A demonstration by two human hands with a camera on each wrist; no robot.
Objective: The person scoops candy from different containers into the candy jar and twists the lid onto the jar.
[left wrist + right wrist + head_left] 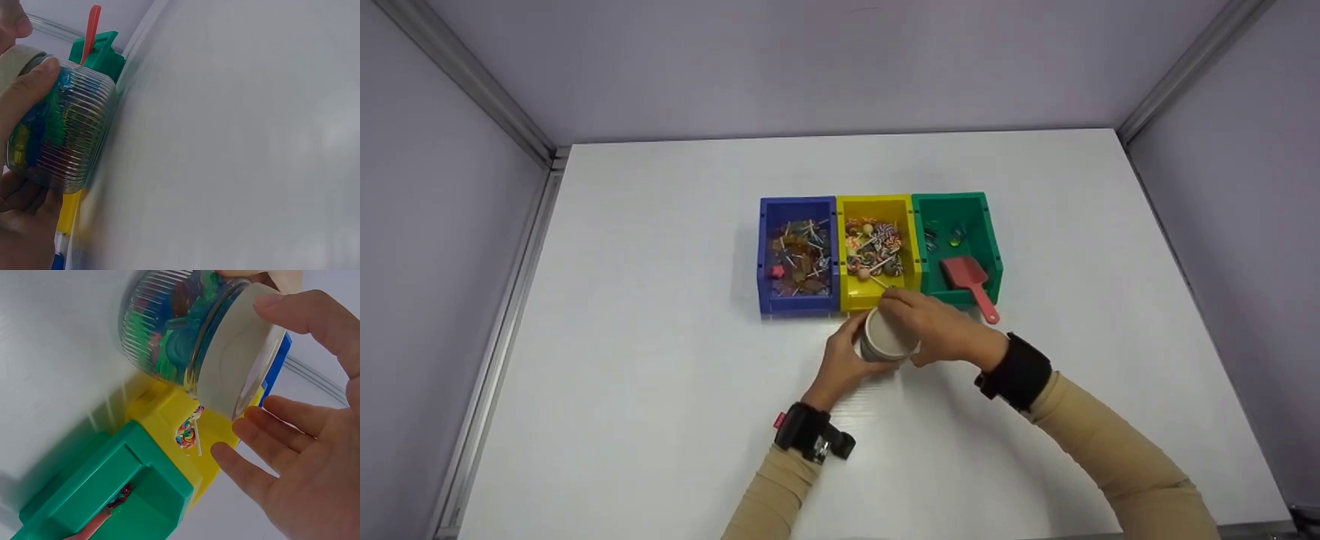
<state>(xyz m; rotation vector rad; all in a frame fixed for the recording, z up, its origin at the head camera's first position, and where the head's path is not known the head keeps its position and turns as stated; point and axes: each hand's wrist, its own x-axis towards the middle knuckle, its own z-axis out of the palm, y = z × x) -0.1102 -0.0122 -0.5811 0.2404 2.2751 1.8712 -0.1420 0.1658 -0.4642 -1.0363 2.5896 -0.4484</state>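
In front of the bins my left hand [842,364] grips a clear ribbed jar [84,129], its thumb near the lid and fingers under it. Blue, green, red and yellow pieces show through the jar wall; their kind is hard to make out. A white lid [230,354] covers the jar's mouth. Across this lid reaches my right hand [945,326], thumb against one side of the rim and fingertips at the opposite side. The jar leans toward the right hand in the right wrist view.
Behind the jar, three joined bins stand in a row: a blue bin [799,304] and a yellow bin [877,300] with lollipops, and a green bin [994,247] with a few small pieces. A pink scoop [971,277] leans over the green bin's front, on the white table [645,360].
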